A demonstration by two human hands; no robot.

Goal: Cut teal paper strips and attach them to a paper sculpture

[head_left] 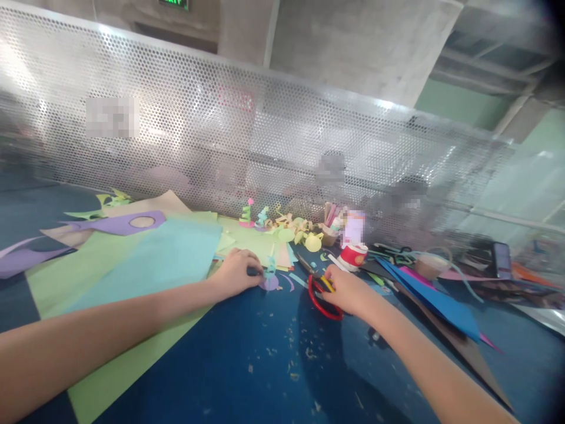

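Observation:
In the head view, my left hand point(237, 274) is at the middle of the table, thumb and fingertips closing at the edge of a small paper spiral ornament point(271, 269). The ornament stands upright, a light blue curl on a round purple base. My right hand point(346, 288) is closed on the red loop handles of a pair of scissors point(324, 301). The scissors' dark blades point away and to the left, low over the table. A purple paper strip point(288, 281) and a light blue strip point(299, 280) lie between the ornament and the scissors.
Green paper point(128, 377) and light blue paper point(176, 241) lie at left, with purple offcuts point(119, 224). Behind are finished spirals point(246, 215), yellow curls point(300, 227) and a red-and-white roll point(353, 257). Blue sheets point(432, 300) and a phone point(501, 260) lie right. A perforated metal screen point(185, 129) borders the table.

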